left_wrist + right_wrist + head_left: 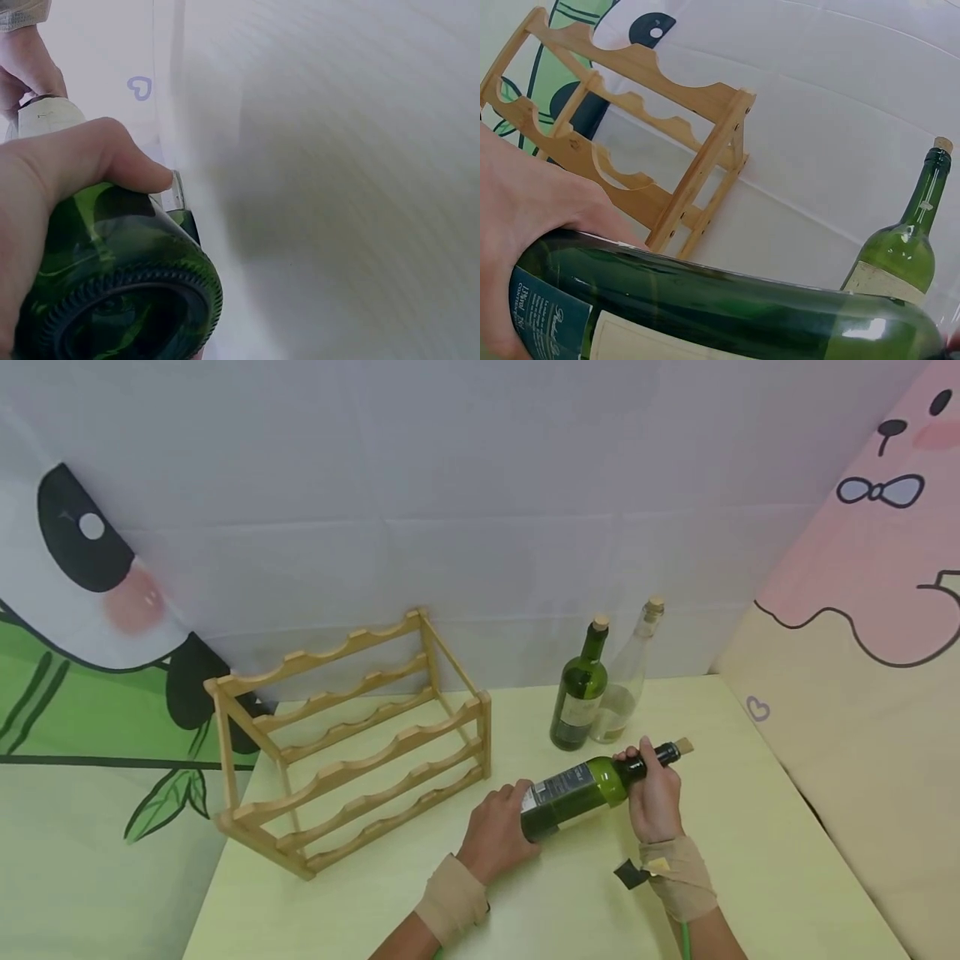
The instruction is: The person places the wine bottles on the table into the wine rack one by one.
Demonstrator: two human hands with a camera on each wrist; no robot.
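A corked green wine bottle [572, 794] is held tilted, almost level, above the table between both hands. My left hand [498, 829] grips its base end; in the left wrist view the thumb [135, 161] lies over the glass beside the ridged bottom [142, 315]. Around the dark neck, my right hand [656, 797] curls its fingers, and the cork sticks out beyond it to the right. In the right wrist view the bottle's body [705, 300] crosses the lower part, with dark and cream labels showing.
A wooden wine rack [352, 752] stands on the left of the pale table [570, 910]. Behind the hands, a green corked bottle [580, 693] and a clear corked bottle [624, 685] stand upright side by side. Printed cloth walls [487, 560] enclose the table's back and sides.
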